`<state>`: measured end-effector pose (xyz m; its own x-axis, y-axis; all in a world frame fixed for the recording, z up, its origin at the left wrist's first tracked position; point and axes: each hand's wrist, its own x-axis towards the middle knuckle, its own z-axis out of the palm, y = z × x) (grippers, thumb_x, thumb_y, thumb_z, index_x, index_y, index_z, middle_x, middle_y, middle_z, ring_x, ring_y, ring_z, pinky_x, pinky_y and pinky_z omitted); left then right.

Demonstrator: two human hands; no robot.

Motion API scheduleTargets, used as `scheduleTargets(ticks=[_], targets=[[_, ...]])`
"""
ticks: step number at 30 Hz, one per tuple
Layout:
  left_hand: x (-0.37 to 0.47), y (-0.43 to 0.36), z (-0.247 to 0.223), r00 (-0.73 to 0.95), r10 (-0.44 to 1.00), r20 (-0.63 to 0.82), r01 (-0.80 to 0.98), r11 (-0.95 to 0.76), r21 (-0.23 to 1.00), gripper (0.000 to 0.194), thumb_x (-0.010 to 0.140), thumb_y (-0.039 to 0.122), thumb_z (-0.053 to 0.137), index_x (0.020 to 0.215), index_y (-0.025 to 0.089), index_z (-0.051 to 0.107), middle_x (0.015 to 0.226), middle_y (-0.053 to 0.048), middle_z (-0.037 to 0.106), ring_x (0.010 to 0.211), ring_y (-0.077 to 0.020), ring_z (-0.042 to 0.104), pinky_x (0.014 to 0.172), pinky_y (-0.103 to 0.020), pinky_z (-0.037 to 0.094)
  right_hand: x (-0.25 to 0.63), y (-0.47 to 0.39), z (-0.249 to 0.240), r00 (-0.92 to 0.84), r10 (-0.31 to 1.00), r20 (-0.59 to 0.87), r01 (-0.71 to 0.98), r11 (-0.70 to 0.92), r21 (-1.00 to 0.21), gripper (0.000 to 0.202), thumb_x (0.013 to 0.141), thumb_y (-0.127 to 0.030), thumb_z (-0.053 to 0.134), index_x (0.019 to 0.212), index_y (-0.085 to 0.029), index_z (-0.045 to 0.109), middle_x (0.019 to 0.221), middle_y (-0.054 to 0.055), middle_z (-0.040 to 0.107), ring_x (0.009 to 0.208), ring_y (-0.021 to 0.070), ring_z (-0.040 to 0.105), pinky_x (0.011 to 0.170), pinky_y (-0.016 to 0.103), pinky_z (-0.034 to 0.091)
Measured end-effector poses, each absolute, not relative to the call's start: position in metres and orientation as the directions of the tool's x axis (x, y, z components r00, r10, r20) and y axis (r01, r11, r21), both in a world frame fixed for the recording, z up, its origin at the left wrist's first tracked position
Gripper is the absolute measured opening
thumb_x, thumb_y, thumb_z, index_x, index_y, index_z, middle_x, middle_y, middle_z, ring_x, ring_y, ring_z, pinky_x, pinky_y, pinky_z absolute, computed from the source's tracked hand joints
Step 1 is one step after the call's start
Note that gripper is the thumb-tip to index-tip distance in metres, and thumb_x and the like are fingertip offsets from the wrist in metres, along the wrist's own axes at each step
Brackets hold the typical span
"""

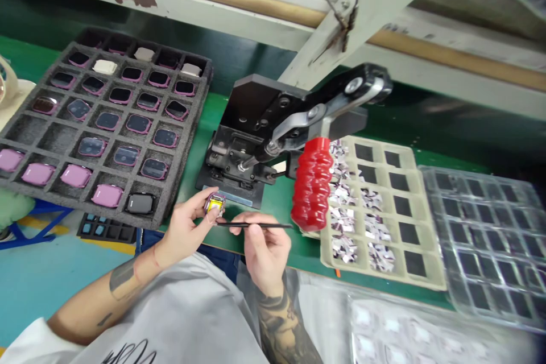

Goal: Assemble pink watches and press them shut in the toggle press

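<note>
My left hand (187, 223) is closed around the edges of a small smartwatch case (215, 205) with a pinkish-purple frame and a yellow part inside. In my right hand (268, 247) is a thin black stick-like tool, perhaps tweezers (256, 224), pinched between thumb and fingers. It lies almost level, its left end by the lower edge of the watch case; whether it touches is too small to tell. Just beyond both hands stands a black toggle clamp press (251, 151) with a red ribbed handle (313, 185).
A grey foam tray (187, 142) of watch cases stands at left. Right of the press are a beige tray (435, 261) with small shiny pieces and a clear plastic tray (452, 296). A bagged blister sheet (396, 333) lies near front right. A shelf beam (239, 23) crosses behind.
</note>
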<state>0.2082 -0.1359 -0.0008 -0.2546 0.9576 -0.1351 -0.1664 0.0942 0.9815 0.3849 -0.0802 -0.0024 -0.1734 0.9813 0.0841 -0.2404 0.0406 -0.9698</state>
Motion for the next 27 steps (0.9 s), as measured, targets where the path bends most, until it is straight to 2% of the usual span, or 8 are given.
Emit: scheduleTargets(ticks=[5,10,14,16,18,20,24,27], targets=[[0.212,-0.133,0.000,-0.298,0.940,-0.168,-0.253,0.092,0.963,0.051,0.106,0.040,0.078,0.150,0.018,0.066,0.112,-0.011,0.085,0.087,-0.0221,0.087,0.078,-0.029,0.071,0.387,-0.081,-0.015,0.108,0.972,0.207,-0.099,0.218,-0.971,0.018,0.102,-0.034,0.080,0.115,-0.022,0.079,0.108,0.009,0.081,0.097,0.0247,0.080,0.083,0.041,0.068],[0.210,-0.130,0.007,-0.325,0.934,-0.146,-0.284,0.051,0.957,0.052,0.107,0.045,0.074,0.150,0.016,0.067,0.113,-0.012,0.085,0.086,-0.0216,0.085,0.081,-0.033,0.071,0.401,-0.076,0.005,-0.080,0.994,0.074,-0.148,0.062,-0.987,0.013,0.105,-0.033,0.077,0.111,-0.022,0.080,0.099,0.007,0.082,0.076,0.0181,0.078,0.071,0.032,0.066],[0.210,-0.123,0.011,-0.310,0.930,-0.197,-0.280,0.108,0.954,0.048,0.108,0.044,0.074,0.145,0.015,0.067,0.105,-0.010,0.085,0.081,-0.0214,0.085,0.072,-0.030,0.067,0.453,-0.045,0.059,-0.262,0.927,0.270,-0.211,0.217,-0.953,0.022,0.106,-0.040,0.075,0.093,-0.022,0.074,0.069,0.001,0.070,0.059,0.0188,0.068,0.055,0.032,0.058],[0.211,-0.120,0.009,-0.250,0.953,-0.172,-0.183,0.128,0.975,0.046,0.108,0.042,0.074,0.147,0.017,0.066,0.105,-0.008,0.085,0.084,-0.0208,0.085,0.075,-0.029,0.066,0.479,-0.024,0.081,-0.090,0.879,0.469,0.034,0.473,-0.880,0.017,0.105,-0.035,0.076,0.094,-0.022,0.076,0.075,0.002,0.073,0.065,0.0206,0.071,0.063,0.037,0.061],[0.212,-0.117,0.003,-0.194,0.973,-0.126,-0.061,0.116,0.991,0.045,0.110,0.040,0.072,0.149,0.020,0.064,0.109,-0.008,0.084,0.088,-0.0199,0.084,0.082,-0.030,0.066,0.494,-0.008,0.090,0.073,0.701,0.710,0.439,0.616,-0.654,0.007,0.103,-0.025,0.078,0.109,-0.023,0.081,0.097,0.006,0.080,0.087,0.0240,0.077,0.080,0.042,0.064],[0.212,-0.118,-0.003,-0.164,0.982,-0.098,0.011,0.101,0.995,0.043,0.111,0.039,0.070,0.150,0.022,0.064,0.114,-0.008,0.084,0.092,-0.0202,0.085,0.087,-0.032,0.067,0.495,-0.002,0.085,-0.068,0.578,0.813,0.670,0.630,-0.392,0.025,0.102,-0.016,0.077,0.125,-0.025,0.081,0.113,0.008,0.081,0.101,0.0247,0.077,0.090,0.043,0.062],[0.206,-0.123,-0.016,-0.141,0.987,-0.083,0.044,0.090,0.995,0.031,0.111,0.039,0.069,0.136,0.021,0.069,0.121,-0.010,0.085,0.096,-0.0225,0.085,0.088,-0.034,0.067,0.475,-0.017,0.055,-0.620,0.627,0.471,0.680,0.729,-0.077,0.025,0.110,-0.013,0.063,0.131,-0.020,0.076,0.107,0.009,0.080,0.097,0.0250,0.070,0.084,0.043,0.055],[0.201,-0.127,-0.022,-0.136,0.989,-0.054,0.068,0.064,0.996,0.029,0.110,0.037,0.070,0.134,0.021,0.069,0.124,-0.011,0.084,0.096,-0.0229,0.085,0.091,-0.035,0.068,0.469,-0.023,0.043,-0.717,0.657,0.235,0.674,0.738,-0.006,0.023,0.114,-0.018,0.057,0.129,-0.017,0.075,0.104,0.009,0.078,0.097,0.0254,0.066,0.086,0.043,0.051]])
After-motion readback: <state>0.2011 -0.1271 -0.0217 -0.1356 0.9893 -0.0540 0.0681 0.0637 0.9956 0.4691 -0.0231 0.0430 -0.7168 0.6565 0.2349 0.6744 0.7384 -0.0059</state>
